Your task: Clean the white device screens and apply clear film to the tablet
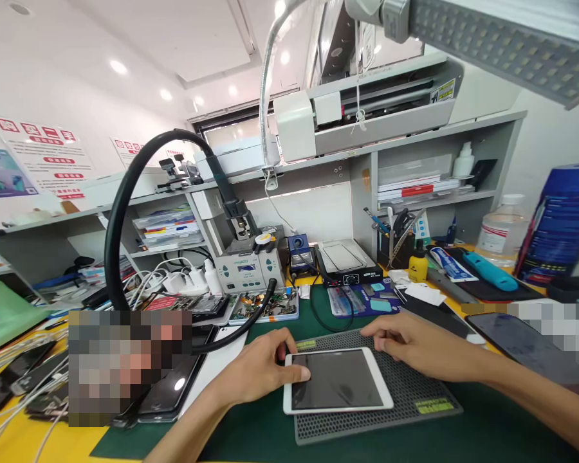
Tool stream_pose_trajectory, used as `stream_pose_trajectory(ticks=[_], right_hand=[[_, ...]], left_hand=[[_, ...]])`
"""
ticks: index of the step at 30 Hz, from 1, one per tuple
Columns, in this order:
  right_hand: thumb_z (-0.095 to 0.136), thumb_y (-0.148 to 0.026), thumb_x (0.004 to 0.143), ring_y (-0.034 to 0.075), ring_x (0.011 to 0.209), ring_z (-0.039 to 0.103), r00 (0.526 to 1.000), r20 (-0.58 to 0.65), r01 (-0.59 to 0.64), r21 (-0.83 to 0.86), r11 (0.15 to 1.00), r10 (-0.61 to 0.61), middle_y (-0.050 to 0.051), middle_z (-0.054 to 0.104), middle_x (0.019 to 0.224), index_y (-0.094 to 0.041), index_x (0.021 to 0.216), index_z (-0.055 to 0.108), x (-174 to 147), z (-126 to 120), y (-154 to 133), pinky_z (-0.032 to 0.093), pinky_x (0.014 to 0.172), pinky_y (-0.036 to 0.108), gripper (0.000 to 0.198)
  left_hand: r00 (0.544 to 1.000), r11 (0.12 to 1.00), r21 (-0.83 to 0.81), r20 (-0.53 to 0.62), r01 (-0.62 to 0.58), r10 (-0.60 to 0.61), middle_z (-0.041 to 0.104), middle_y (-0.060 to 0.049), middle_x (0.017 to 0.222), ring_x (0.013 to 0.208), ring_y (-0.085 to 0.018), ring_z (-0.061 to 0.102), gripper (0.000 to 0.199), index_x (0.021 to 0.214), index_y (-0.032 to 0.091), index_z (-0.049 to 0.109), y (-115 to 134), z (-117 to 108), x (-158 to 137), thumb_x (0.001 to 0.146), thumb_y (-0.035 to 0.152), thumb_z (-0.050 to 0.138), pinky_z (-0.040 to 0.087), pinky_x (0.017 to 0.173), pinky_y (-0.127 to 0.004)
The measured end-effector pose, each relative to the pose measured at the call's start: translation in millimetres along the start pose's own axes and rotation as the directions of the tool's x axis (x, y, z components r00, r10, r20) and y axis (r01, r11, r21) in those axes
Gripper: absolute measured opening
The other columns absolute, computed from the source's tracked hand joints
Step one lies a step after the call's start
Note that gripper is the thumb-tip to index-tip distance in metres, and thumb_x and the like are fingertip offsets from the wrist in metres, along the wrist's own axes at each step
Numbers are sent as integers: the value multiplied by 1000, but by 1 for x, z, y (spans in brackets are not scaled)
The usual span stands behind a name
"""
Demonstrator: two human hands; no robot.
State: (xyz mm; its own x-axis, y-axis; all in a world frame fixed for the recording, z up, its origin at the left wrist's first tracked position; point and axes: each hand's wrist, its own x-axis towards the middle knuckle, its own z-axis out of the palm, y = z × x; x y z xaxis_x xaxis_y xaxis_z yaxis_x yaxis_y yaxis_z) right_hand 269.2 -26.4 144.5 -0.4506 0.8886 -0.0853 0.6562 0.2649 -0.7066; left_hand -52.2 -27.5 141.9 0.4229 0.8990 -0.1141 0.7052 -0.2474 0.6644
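A white-framed tablet (340, 379) lies face up with a dark screen on a grey honeycomb mat (410, 386). Its left edge reaches past the mat. My left hand (270, 363) grips the tablet at its upper left, thumb on the glass and fingers curled at the edge. My right hand (408, 341) is over the mat's far right part, beside the tablet and apart from it. Its index finger points left, the other fingers bend loosely, and I see nothing in it.
Left stand phones (174, 382) and cables. Behind are a tray of small parts (265, 305), a rework station (246, 273) with a black hose (113, 244), and a heating plate (350, 260). Rightward are a yellow bottle (418, 265) and a dark panel (521, 347). A lamp (506, 45) hangs overhead.
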Motion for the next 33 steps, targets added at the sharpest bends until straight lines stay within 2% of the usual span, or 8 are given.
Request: stream_pose_trajectory(ticks=[6,12,15,18,20,24,28,33], right_hand=[[47,-44,95,20,71,62,1000,-12,10,-9,1000,-10,7,71,94,-20,116,69,-1,-1,-4,41,58,26,39],[48,-38,94,18,71,62,997,-35,62,2,998,-62,7,72,93,-19,111,72,-2,-2,-6,41,58,26,35],[51,-33,91,19,72,64,996,-42,81,14,997,-80,7,72,92,-18,112,72,-2,-1,-4,43,60,25,33],[51,-29,90,19,74,65,995,-41,96,30,995,-94,7,73,94,-18,115,71,-2,0,-2,45,62,25,34],[51,-27,90,19,74,65,994,-36,104,40,994,-103,7,73,92,-18,116,71,-2,0,-1,45,62,25,34],[50,-26,90,19,69,63,992,-25,121,48,991,-120,6,70,80,-16,117,70,-3,1,1,42,59,25,35],[48,-31,93,19,61,58,991,-23,133,43,990,-132,5,67,73,-18,118,70,-2,1,4,38,54,25,36],[52,-36,91,21,69,61,988,-58,144,10,989,-143,8,70,84,-18,114,72,-1,4,2,39,56,26,35]], left_hand=[[998,997,-51,-9,-59,59,44,6,67,63,-13,39,37,85,19,59,-2,3,7,87,56,59,27,57,-26],[994,994,-59,-64,-93,89,44,5,68,63,-13,37,40,78,18,55,-3,10,9,90,57,53,28,59,-26],[992,996,-37,-104,-82,78,43,4,68,65,-14,39,40,80,19,55,-3,15,4,92,56,50,28,60,-27],[991,998,-17,-119,-61,59,46,3,76,70,-15,42,36,90,19,56,-1,15,-6,93,55,50,31,64,-27],[996,999,-19,-75,-45,44,47,2,84,75,-16,43,39,101,19,57,2,12,-14,85,55,62,33,66,-27],[998,999,-48,58,-2,4,43,4,85,74,-14,39,62,109,20,54,8,-1,-22,66,54,82,32,63,-25],[992,997,-81,126,11,-1,44,6,83,71,-12,38,59,100,20,53,7,-6,-13,62,53,85,29,60,-24],[989,992,-113,147,46,-29,46,6,77,69,-11,40,57,94,19,51,-2,-5,2,62,53,84,30,58,-24]])
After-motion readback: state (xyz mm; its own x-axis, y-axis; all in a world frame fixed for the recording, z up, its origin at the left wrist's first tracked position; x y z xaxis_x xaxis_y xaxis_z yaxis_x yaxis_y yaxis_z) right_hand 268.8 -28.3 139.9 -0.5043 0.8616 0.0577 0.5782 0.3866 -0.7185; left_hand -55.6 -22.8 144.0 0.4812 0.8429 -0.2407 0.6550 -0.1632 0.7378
